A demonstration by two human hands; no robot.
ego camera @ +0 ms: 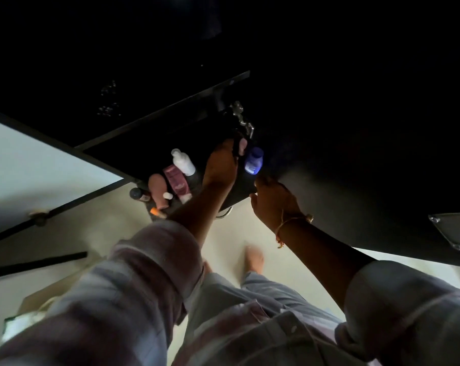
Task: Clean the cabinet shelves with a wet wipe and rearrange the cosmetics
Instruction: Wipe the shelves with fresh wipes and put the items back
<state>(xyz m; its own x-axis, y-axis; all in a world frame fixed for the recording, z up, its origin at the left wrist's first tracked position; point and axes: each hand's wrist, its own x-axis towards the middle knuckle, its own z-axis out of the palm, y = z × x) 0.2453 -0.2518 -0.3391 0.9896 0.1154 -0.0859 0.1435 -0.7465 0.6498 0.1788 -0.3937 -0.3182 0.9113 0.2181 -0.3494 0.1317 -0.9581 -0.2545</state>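
— So, what is your left hand doing?

— I am reaching my left hand [221,165] into the dark cabinet shelf [154,143], fingers curled shut around something thin and dark; I cannot tell what it is, it is too dim in there.

— And the right?

— My right hand [272,200] is resting at the shelf's front edge, fingers bent over the lip, just below a small blue plastic bottle [253,161] with a rounded cap. Whether I am gripping the edge or only touching it, I cannot tell.

— Where are the cosmetics sitting?

— They are standing in a cluster at the shelf's left front corner, beside my left wrist: a white bottle [183,162] with a narrow neck, a pink tube [176,184] with smooth glossy sides, a peach rounded bottle [157,190] with a small white cap, a dark-capped little jar [138,194], and something orange [154,211] at the very edge.

— Anything on your arms?

— I am wearing loose pale sleeves [149,260] pushed up, and a thin gold bangle [293,223] with a thread on the right wrist.
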